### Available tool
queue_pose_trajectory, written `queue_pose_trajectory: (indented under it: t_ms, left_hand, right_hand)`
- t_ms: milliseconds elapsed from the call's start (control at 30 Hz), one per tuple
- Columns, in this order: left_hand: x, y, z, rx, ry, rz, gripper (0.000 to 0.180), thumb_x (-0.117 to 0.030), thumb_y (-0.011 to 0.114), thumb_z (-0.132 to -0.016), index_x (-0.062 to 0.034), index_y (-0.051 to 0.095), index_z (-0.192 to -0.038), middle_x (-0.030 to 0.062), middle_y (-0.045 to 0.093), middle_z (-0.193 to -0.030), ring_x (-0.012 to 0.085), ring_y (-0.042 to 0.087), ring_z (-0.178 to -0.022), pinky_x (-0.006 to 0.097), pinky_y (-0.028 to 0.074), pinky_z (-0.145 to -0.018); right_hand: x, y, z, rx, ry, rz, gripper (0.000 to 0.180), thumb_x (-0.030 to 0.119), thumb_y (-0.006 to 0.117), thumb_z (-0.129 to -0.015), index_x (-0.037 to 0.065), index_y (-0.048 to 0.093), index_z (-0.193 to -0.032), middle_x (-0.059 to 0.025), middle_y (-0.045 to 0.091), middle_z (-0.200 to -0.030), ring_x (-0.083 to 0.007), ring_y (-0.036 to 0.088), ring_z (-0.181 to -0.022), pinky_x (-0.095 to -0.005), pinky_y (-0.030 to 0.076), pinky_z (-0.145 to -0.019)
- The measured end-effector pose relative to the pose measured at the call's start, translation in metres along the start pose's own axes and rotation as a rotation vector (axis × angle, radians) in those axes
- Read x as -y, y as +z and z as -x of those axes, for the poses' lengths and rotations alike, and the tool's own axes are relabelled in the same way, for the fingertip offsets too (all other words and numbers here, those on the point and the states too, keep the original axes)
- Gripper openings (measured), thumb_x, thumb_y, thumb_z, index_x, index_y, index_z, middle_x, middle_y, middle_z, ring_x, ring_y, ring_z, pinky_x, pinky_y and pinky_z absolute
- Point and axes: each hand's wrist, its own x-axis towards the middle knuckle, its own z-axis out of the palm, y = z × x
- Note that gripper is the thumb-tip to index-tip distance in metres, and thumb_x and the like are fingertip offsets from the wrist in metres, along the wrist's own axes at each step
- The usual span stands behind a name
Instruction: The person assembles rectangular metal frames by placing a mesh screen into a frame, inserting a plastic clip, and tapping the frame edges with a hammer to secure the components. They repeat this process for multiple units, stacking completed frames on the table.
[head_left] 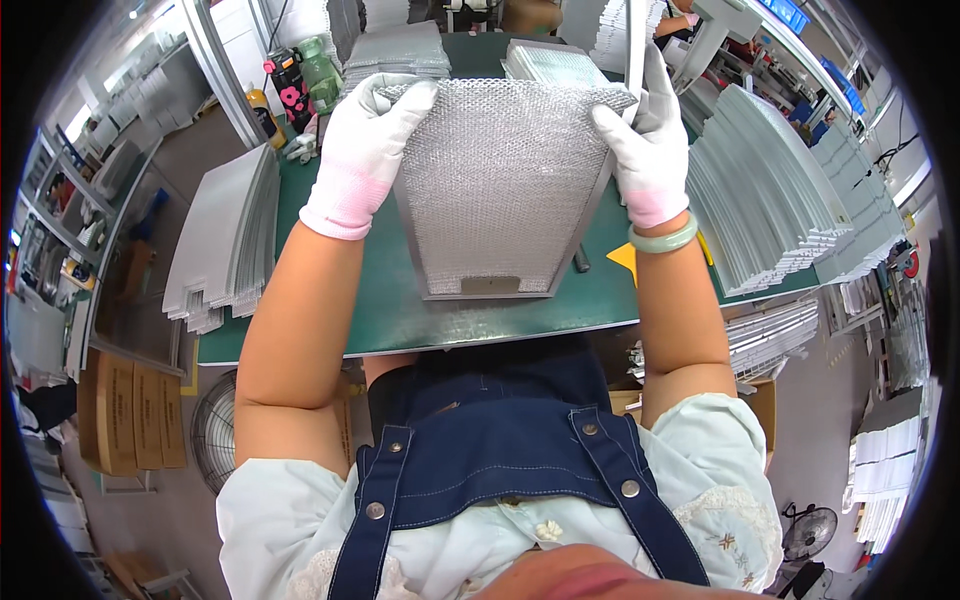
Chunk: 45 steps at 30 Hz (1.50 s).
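A silvery mesh filter panel stands tilted on the green table, its lower framed edge resting near the table's front. Both hands wear white gloves with pink cuffs. My left hand grips the panel's upper left corner, thumb on the mesh and fingers curled behind. At the upper right corner my right hand pinches the edge, thumb in front, with its other fingers extending up along the side. A thin metal frame borders the mesh at the sides and bottom. A small darker tab shows at the bottom middle. The panel's back is hidden.
The green table carries stacks of thin panels at left and right. Behind lie more mesh stacks. Bottles stand at the back left. A yellow piece and a dark rod lie right of the panel.
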Motion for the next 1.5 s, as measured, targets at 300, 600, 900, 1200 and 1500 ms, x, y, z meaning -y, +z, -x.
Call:
queue_pose_trajectory:
  t_ms: [300, 600, 900, 1200, 1500]
  left_hand:
    - [0.011, -0.007, -0.005, 0.017, -0.012, -0.012, 0.035, -0.026, 0.074, -0.090, 0.0015, 0.062, -0.108, -0.0038, 0.061, -0.083, 0.0021, 0.051, -0.073, 0.018, 0.042, -0.067]
    - [-0.006, -0.015, 0.013, 0.141, -0.050, 0.073, 0.027, -0.022, 0.074, -0.090, -0.0018, 0.063, -0.105, 0.0002, 0.065, -0.098, 0.0057, 0.055, -0.087, 0.023, 0.046, -0.083]
    - [0.018, -0.005, 0.068, 0.206, -0.414, 0.321, 0.027, -0.017, 0.061, -0.097, 0.0021, 0.059, -0.117, 0.0051, 0.065, -0.112, 0.0118, 0.059, -0.101, 0.028, 0.045, -0.094]
    - [0.038, -0.011, 0.073, -0.104, -0.262, -0.073, 0.044, -0.021, 0.066, -0.094, 0.0078, 0.055, -0.125, 0.0078, 0.067, -0.111, 0.0118, 0.062, -0.100, 0.026, 0.048, -0.090]
    - [0.046, -0.012, 0.066, -0.378, 0.313, -0.723, 0.048, -0.020, 0.077, -0.084, 0.0071, 0.062, -0.121, 0.0145, 0.070, -0.109, 0.0165, 0.068, -0.095, 0.029, 0.053, -0.086]
  right_hand:
    - [0.018, -0.029, -0.036, 0.408, 0.188, 0.262, 0.039, 0.005, 0.078, -0.082, 0.000, 0.065, -0.118, -0.0042, 0.069, -0.107, -0.0091, 0.063, -0.097, -0.0245, 0.051, -0.086]
    - [0.047, -0.016, -0.040, 0.474, 0.149, 0.329, 0.037, 0.004, 0.073, -0.086, -0.001, 0.062, -0.121, -0.0062, 0.069, -0.105, -0.0093, 0.063, -0.096, -0.0238, 0.050, -0.088]
    - [0.004, -0.027, 0.002, 0.609, 0.459, 0.392, 0.034, 0.014, 0.071, -0.088, -0.003, 0.066, -0.117, -0.0076, 0.070, -0.102, -0.0120, 0.064, -0.094, -0.0263, 0.050, -0.087]
    - [-0.009, -0.015, 0.008, 0.580, 0.534, 0.368, 0.035, 0.014, 0.072, -0.086, -0.004, 0.067, -0.116, -0.0074, 0.070, -0.103, -0.0131, 0.063, -0.094, -0.0273, 0.049, -0.088]
    - [-0.002, -0.012, 0.014, 0.490, 0.538, 0.341, 0.033, 0.013, 0.073, -0.085, -0.005, 0.068, -0.112, -0.0076, 0.071, -0.099, -0.0123, 0.063, -0.091, -0.0267, 0.049, -0.087]
